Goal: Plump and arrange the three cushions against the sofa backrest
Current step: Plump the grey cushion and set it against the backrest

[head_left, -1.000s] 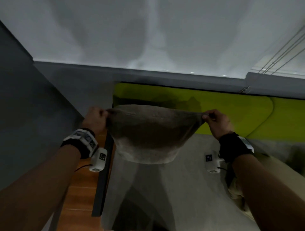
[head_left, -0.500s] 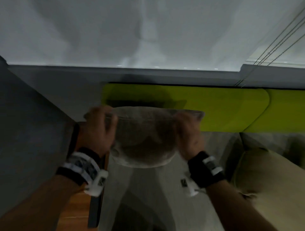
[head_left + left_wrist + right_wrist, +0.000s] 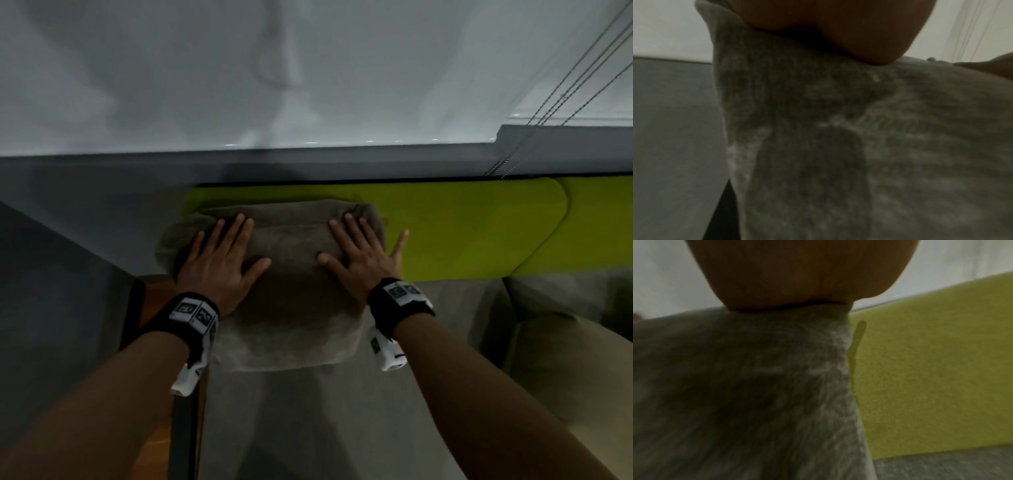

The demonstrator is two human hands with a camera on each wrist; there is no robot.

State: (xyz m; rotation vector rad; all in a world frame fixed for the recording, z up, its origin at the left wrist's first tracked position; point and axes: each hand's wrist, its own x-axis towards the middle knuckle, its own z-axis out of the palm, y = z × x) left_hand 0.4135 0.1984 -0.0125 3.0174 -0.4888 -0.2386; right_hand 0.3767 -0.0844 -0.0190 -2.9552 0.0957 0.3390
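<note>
Grey-brown, coarsely woven fabric covers the cushion that is leaned against the far, lime-green backrest at the left end of the sofa, its lower edge resting on the grey seat and its top edge lying against the green upholstery. The cushion is pressed from the near side by 2 hands. The left hand is laid flat on the cushion's left half with its fingers straight and spread and the thumb pointed toward the middle; nothing is gripped by it. The right hand is laid flat on the right half in the same way, fingers extended and splayed, with the little finger reaching past the cushion's right edge over the green backrest. In the left wrist view only the heel of the left hand is seen bearing on the cushion's fabric; in the right wrist view the heel of the right hand is seen pressed on the cushion, with the backrest just beside it to the right. A black band with white markers is worn on each wrist. A second, beige cushion is seen lying on the seat at the right edge, well apart from the first. A second green backrest section adjoins the first on the right. A grey ledge runs behind the sofa, with a pale wall above it and thin cords hanging at the far right. A strip of wooden floor is visible left of the sofa.
</note>
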